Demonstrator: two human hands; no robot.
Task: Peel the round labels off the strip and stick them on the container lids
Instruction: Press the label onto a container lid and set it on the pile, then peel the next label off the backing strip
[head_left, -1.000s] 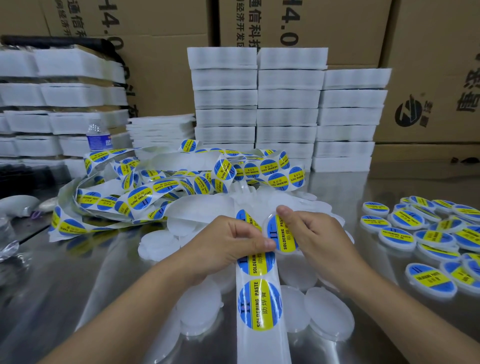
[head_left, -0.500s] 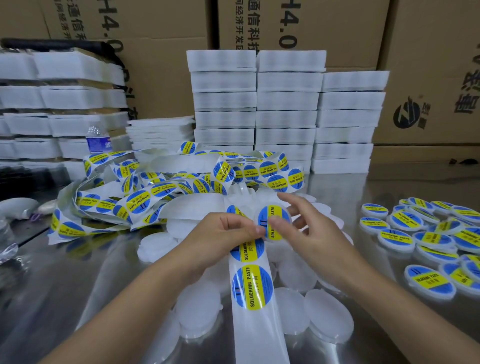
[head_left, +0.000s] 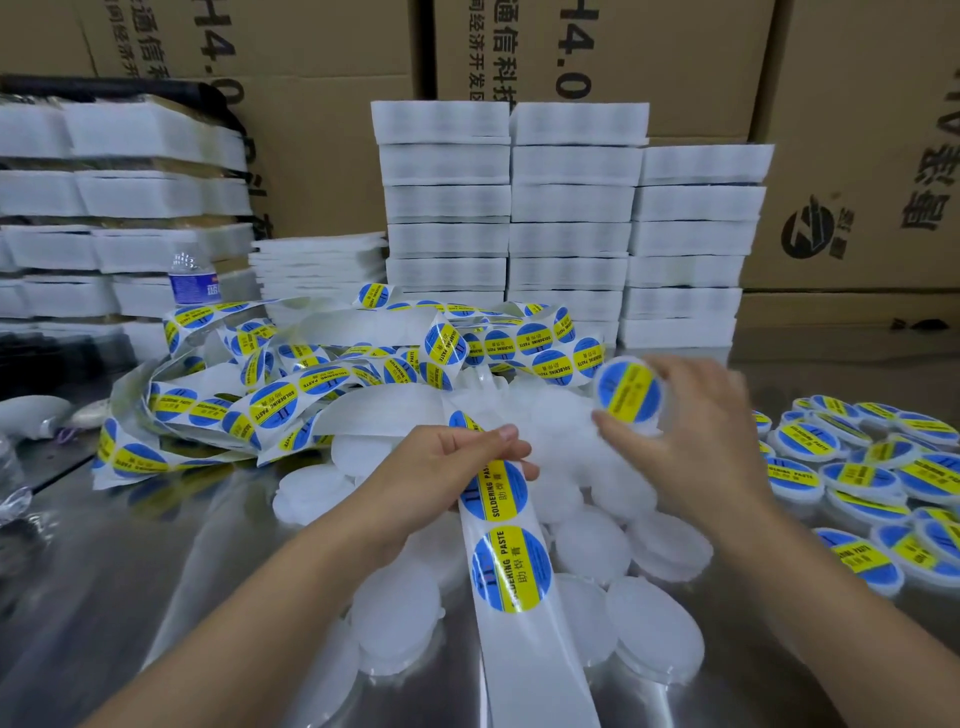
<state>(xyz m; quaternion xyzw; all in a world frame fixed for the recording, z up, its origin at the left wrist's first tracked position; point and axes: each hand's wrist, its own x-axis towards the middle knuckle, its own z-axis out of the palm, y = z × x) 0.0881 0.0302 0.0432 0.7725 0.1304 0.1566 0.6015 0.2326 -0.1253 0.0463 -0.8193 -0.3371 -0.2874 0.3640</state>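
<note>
Left grip (head_left: 457, 460) clamped on strip (head_left: 540, 670) at 6 o'clock; right grip (head_left: 691, 431) pinching peeled label (head_left: 629, 396) at 1 o'clock, above bare lids (head_left: 587, 540); lid behind it or not, cannot tell; best to centre over one lid, lay flat, press from middle outward; labelled lids (head_left: 852, 478) at 3 o'clock on counter (head_left: 156, 597).

- My left hand (head_left: 467, 457) is curled, thumb and fingers pinching the strip (head_left: 511, 551), forearm entering from lower left.
- My right hand (head_left: 701, 441) sits higher, slightly blurred, thumb and fingertips gripping a labelled lid (head_left: 628, 397) by its edge.
</note>
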